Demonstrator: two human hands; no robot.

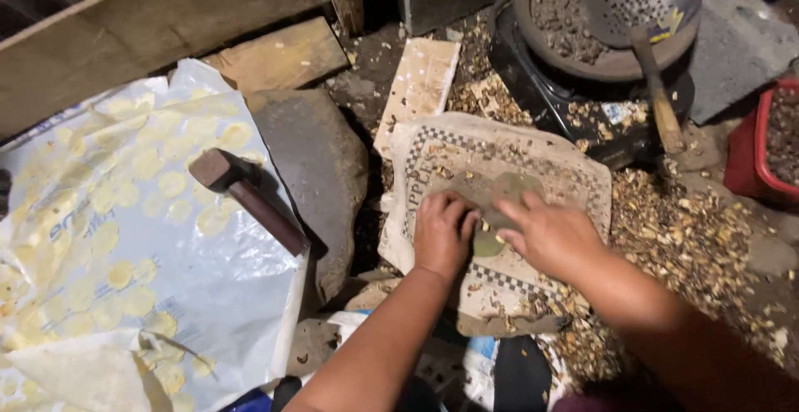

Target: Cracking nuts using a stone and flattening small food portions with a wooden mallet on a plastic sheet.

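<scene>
Plastic sheet [125, 237] of pale round discs at 9 o'clock, hammer [250, 196] on it. Printed sack [499, 204] centre. Both forearms reach in from 6 o'clock. Left hand [445, 233], right hand [549, 233]: fingers flat, grip apart, pressing a greenish disc [499, 208] on the sack.

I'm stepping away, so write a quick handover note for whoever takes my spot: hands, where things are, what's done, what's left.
Left hand: pressing flat on the printed cloth, at the edge of a flat greenish piece.
Right hand: fingers spread on the same piece; neither hand grips a tool.
Mallet: lying on the plastic sheet, beside the flat stone.
Done: many flattened yellow discs are laid out on the sheet.
Left: the piece under the hands isn't on the sheet yet. A pan with dark bits sits at the top with a perforated ladle over it; shells litter the ground.
</scene>
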